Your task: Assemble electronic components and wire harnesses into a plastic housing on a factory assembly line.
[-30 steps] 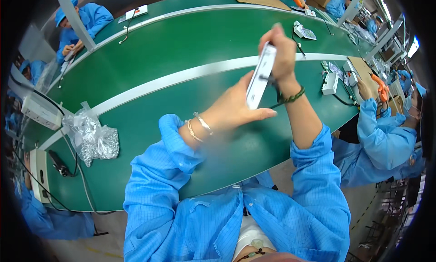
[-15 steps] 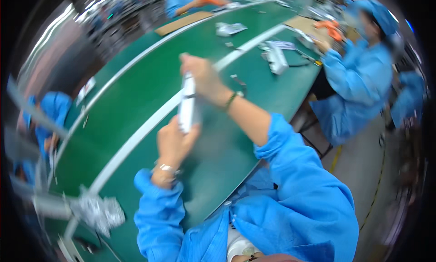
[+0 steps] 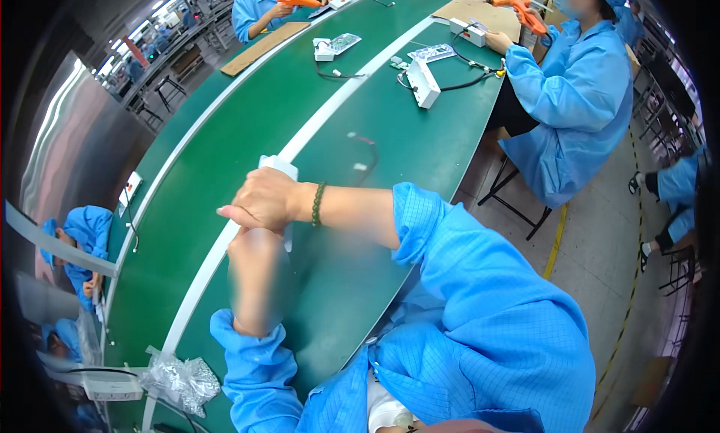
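Over the green table, my right hand [image 3: 266, 197] is closed around a white plastic case [image 3: 279, 165], its thumb pointing left. The case's upper end shows beyond my knuckles, and a thin strip of it shows below the hand. My left hand [image 3: 256, 253] is closed at the near end of the case, right against my right hand. It is partly blurred, and most of its fingers are hidden. A short cable with small white connectors [image 3: 364, 154] lies just right of the case, partly blurred.
Farther along lie an open white housing [image 3: 424, 84] with black cables, and a white box [image 3: 324, 50]. A clear plastic bag [image 3: 182, 382] is at the lower left. A co-worker at the right holds an orange tool [image 3: 519, 11]; others sit along the far and left edges. White strips [image 3: 199, 290] cross the table.
Both hands have come nearer and to the left with the white case. My right hand has slid down the case to meet my left, covering most of it.
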Available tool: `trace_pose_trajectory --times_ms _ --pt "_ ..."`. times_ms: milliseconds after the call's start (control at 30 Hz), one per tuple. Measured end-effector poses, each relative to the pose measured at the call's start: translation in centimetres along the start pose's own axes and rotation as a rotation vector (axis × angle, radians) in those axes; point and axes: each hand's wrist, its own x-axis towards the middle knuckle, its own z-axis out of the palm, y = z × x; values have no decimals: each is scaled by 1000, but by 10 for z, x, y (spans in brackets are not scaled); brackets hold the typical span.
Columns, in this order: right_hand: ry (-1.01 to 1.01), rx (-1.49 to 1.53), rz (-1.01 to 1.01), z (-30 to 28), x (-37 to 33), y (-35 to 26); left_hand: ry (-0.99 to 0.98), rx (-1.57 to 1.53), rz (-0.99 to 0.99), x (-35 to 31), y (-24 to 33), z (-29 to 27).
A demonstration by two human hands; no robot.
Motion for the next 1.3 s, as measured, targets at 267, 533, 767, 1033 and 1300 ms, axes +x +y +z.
trace_pose_trajectory --times_ms 267,533,767,1033,1300 --pt "421 -428 569 -139 -46 122 -11 -425 -376 80 -80 -71" --pt "-63 -138 1385 -225 -163 205 504 636 -107 80 -155 -100" --pt "-37 915 1166 -196 -147 112 -249 -201 -16 50 -56 5" --pt "-379 58 1170 -223 -104 178 -366 -347 -168 28 -44 41" --pt "-50 -920 1195 -217 -161 334 -189 -447 -188 -9 -51 43"
